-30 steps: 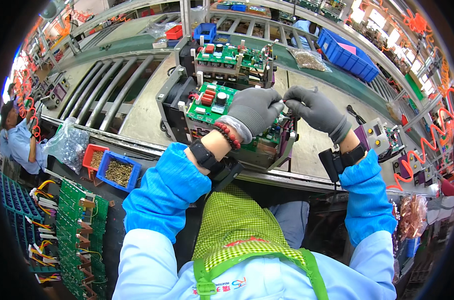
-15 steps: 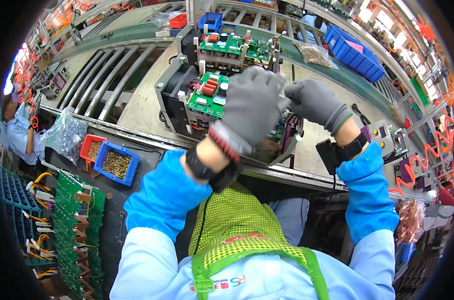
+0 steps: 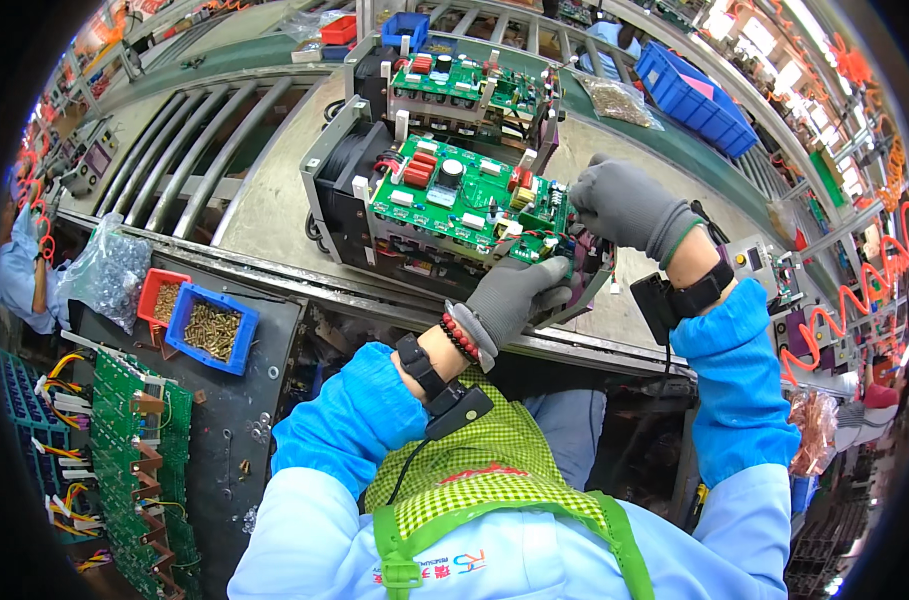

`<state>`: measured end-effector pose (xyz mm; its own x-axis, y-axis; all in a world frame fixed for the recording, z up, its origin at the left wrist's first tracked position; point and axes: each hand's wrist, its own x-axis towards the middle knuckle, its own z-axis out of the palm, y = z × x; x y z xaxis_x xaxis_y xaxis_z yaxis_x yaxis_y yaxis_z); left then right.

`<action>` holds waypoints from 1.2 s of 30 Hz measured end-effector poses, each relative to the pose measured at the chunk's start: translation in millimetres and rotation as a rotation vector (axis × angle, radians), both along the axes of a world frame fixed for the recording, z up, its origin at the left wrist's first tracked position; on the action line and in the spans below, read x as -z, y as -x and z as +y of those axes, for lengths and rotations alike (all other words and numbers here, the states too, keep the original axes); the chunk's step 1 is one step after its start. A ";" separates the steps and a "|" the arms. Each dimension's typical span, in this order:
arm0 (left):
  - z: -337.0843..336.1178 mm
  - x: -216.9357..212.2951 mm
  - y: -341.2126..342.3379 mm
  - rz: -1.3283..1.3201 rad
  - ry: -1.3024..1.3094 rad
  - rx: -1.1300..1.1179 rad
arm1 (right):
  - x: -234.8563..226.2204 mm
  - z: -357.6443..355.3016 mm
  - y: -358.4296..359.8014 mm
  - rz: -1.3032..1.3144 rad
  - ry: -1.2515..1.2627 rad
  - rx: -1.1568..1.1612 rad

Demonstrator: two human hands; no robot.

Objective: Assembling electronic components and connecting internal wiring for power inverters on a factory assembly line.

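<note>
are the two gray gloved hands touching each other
Apart: in the head view, part of the green circuit board shows between the left hand and the right hand.

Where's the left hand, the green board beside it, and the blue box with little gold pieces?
Left hand point(image 3: 514, 299), head view: its gloved back.
Green board point(image 3: 482, 198), head view: middle of its top.
Blue box point(image 3: 244, 343), head view: its right wall.
</note>
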<state>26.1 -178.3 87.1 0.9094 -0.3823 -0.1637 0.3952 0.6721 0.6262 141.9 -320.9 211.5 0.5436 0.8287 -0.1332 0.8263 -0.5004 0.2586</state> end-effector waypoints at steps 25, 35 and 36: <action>-1.3 1.7 -0.3 -0.038 0.029 -0.037 | 0.2 4.9 -1.3 -0.024 0.088 0.011; -6.9 -2.0 2.6 -0.048 0.027 -0.098 | 2.4 -0.5 -0.6 0.041 0.021 0.005; -8.4 -1.8 1.5 -0.047 0.033 -0.103 | 1.6 0.6 2.4 -0.002 0.007 0.016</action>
